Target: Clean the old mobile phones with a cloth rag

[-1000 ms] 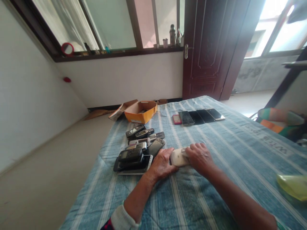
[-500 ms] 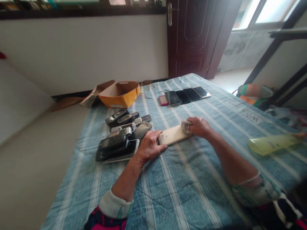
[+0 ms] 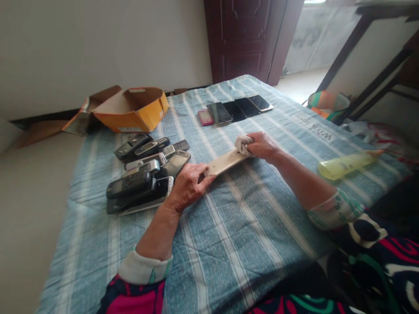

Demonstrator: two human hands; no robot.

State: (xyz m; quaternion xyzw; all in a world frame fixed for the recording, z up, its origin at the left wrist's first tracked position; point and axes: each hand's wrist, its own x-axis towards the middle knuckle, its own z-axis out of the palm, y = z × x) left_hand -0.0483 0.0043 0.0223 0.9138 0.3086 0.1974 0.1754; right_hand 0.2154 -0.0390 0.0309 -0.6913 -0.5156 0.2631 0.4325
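My left hand [image 3: 190, 183] grips the near left end of a pale gold smartphone [image 3: 225, 164], thumb along one edge and fingers over the other. The phone is tilted, its back facing up. My right hand [image 3: 262, 146] is closed around a crumpled whitish cloth [image 3: 244, 144], which presses on the phone's far right end. Left of my left hand lies a heap of old mobile phones [image 3: 131, 185], some with keypads. Beyond my hands, several dark smartphones [image 3: 235, 110] lie in a row beside a small pink-edged item [image 3: 205, 117], its face blurred out.
A yellow-orange cardboard box [image 3: 131, 117] stands open at the far left of the bed-like surface with its striped blue cover [image 3: 248, 226]. To the right lies a translucent yellow bottle [image 3: 347, 165]. A dark red door [image 3: 245, 39] and dark metal frame [image 3: 352, 61] stand behind.
The view has tipped down and shifted right. The phone's near edge is now raised and turned more on its side, while the cloth stays at its far right end.
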